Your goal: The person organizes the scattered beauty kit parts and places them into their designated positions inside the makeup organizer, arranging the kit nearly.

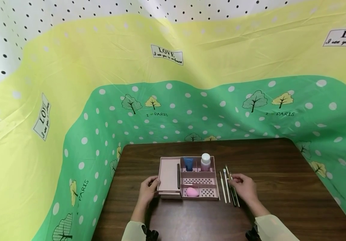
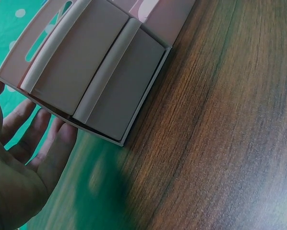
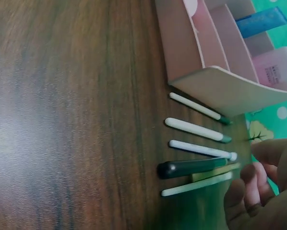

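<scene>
A pink desk organizer (image 1: 169, 174) stands on the table, with two drawer fronts (image 2: 81, 62) below its flat top. My left hand (image 1: 149, 189) is at its left side, fingertips touching the side wall and fingers only slightly bent. To the organizer's right lie several slim makeup brushes (image 3: 196, 128), white-handled and dark-handled, roughly side by side. My right hand (image 1: 245, 187) is over the far ends of the rightmost brushes, with thumb and fingers loosely bent and apart. A thick dark handle (image 3: 191, 167) lies nearest those fingers, beside another white one.
In the organizer's compartments are a blue tube (image 1: 188, 164), a white-capped bottle (image 1: 205, 162) and a pink makeup sponge (image 1: 192, 191). A black pencil-like stick (image 1: 178, 175) lies on its top. Patterned green and yellow cloth (image 1: 191, 110) hangs around the brown wooden table (image 1: 281, 174).
</scene>
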A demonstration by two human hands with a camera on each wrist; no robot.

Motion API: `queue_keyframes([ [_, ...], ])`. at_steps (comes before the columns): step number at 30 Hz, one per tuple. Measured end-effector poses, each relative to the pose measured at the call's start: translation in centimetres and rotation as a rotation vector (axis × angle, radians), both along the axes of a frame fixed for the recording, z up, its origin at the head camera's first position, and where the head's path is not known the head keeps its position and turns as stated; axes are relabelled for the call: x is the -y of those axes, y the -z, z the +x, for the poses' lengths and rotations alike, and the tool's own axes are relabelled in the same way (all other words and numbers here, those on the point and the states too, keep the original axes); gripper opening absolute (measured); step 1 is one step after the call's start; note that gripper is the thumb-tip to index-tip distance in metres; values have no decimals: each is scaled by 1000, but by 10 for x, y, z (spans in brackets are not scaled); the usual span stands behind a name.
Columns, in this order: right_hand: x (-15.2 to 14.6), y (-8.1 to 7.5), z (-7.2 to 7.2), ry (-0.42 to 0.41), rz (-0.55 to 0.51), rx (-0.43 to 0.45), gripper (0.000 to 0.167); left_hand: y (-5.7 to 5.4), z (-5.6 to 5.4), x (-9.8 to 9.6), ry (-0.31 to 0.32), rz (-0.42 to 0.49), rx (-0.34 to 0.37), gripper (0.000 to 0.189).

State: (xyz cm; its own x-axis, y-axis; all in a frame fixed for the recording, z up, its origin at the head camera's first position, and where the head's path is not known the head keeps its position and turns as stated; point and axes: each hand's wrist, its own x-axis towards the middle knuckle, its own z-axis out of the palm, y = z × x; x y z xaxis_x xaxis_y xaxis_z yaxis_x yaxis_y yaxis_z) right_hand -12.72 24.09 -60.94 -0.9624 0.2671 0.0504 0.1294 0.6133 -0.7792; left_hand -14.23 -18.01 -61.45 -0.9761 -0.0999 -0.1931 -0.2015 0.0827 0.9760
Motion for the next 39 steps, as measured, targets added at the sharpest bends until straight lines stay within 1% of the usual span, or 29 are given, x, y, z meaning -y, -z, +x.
queue_keyframes([
  [3,-3,4,3,18,35,20,27,4,0,0,-13,8,-4,32],
  [6,-5,7,5,29,66,41,28,6,-1,1,-18,14,-16,34],
  [11,-8,8,6,23,89,69,30,5,0,1,-12,20,-31,37],
  [16,-10,8,6,5,99,87,29,6,-1,1,-4,13,-22,38],
  [23,-13,13,8,-1,111,109,24,5,-1,1,-2,4,-4,37],
  [27,-14,16,6,-3,116,123,21,-1,1,0,-3,-2,7,34],
  [32,-17,18,3,4,121,155,21,-23,8,-5,7,-7,-1,32],
  [34,-17,18,2,6,126,166,21,-29,11,-6,15,-8,-15,33],
  [36,-18,17,1,6,128,177,21,-31,13,-6,18,-1,-18,33],
  [39,-18,17,-1,5,134,191,20,-31,13,-6,17,3,-21,33],
])
